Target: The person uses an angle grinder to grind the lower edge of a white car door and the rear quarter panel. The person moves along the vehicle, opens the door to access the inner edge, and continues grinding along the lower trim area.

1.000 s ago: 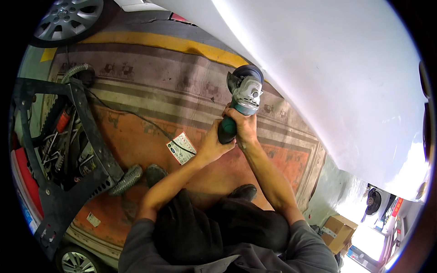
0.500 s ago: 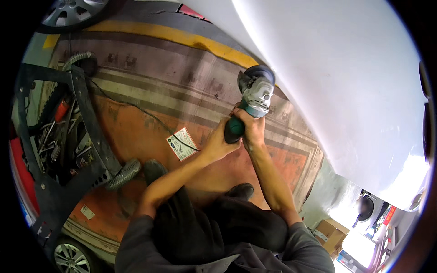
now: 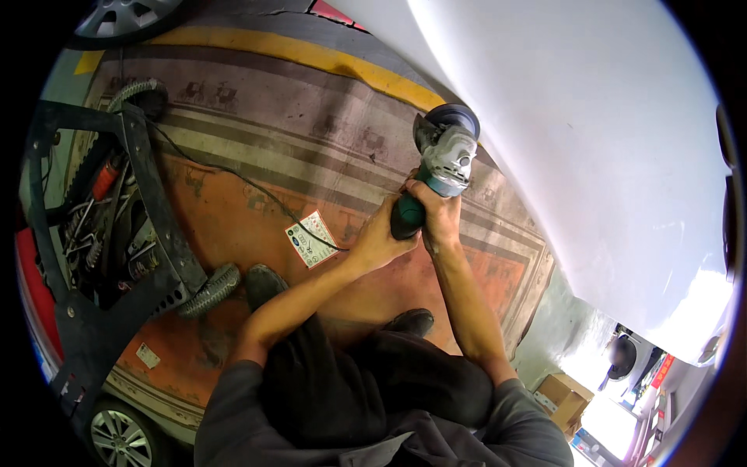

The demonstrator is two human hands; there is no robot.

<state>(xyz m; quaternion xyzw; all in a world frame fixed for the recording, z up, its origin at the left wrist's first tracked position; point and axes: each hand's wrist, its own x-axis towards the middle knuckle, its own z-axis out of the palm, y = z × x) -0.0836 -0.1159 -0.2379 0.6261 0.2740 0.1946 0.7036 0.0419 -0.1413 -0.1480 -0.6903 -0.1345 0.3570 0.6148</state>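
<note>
A green and silver angle grinder (image 3: 447, 159) with a dark disc is held out ahead of me, its disc beside the lower edge of a white car body panel (image 3: 591, 156); whether they touch I cannot tell. My left hand (image 3: 383, 236) is closed around the rear of the grinder's green body. My right hand (image 3: 437, 210) grips it nearer the silver head. A black cord (image 3: 233, 173) runs over the worn patterned mat (image 3: 179, 350) past a small printed sheet (image 3: 310, 237).
On the left stand a dark metal frame (image 3: 148, 179) with assorted tools (image 3: 105, 233), ribbed hoses (image 3: 210, 292) and a car wheel (image 3: 120, 436). Another wheel (image 3: 124, 15) is at upper left. A cardboard box (image 3: 564, 397) lies at lower right. My shoes rest on the mat.
Both hands and the grinder have shifted to the right and slightly up in the picture, along the panel's edge. The grip looks the same.
</note>
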